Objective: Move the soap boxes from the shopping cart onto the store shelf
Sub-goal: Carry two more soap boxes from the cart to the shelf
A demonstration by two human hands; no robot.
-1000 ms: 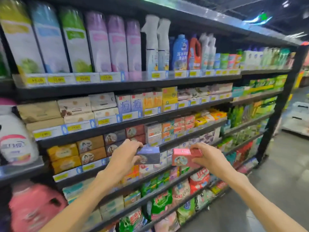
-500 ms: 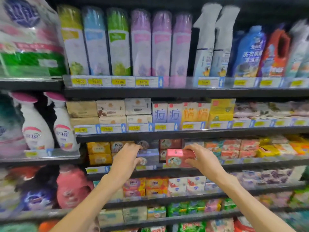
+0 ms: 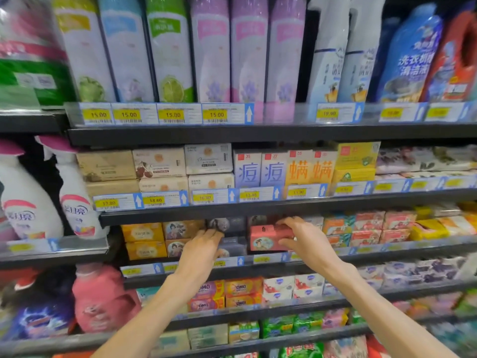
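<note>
A pink soap box [image 3: 265, 239] with a figure printed on it rests on the third shelf [image 3: 258, 260], and my right hand [image 3: 305, 239] grips its right end. Left of it, a dark grey-blue soap box [image 3: 233, 245] sits inside the shelf, below another dark box [image 3: 225, 224]. My left hand [image 3: 200, 250] lies against the dark box's left end, fingers curled around it. Brown boxes [image 3: 180, 229] and yellow boxes [image 3: 143, 232] fill the same shelf to the left. The shopping cart is out of view.
The shelf above [image 3: 232, 210] overhangs the soap row closely. Orange, red and yellow packs [image 3: 369, 228] crowd the shelf right of my right hand. White spray bottles [image 3: 74, 202] stand on a side shelf at left. Lower shelves hold more soap packs and a pink jug [image 3: 102, 303].
The camera has turned to face the shelf squarely and come closer. Both hands have pushed their boxes forward from in front of the shelf edge into the third shelf row.
</note>
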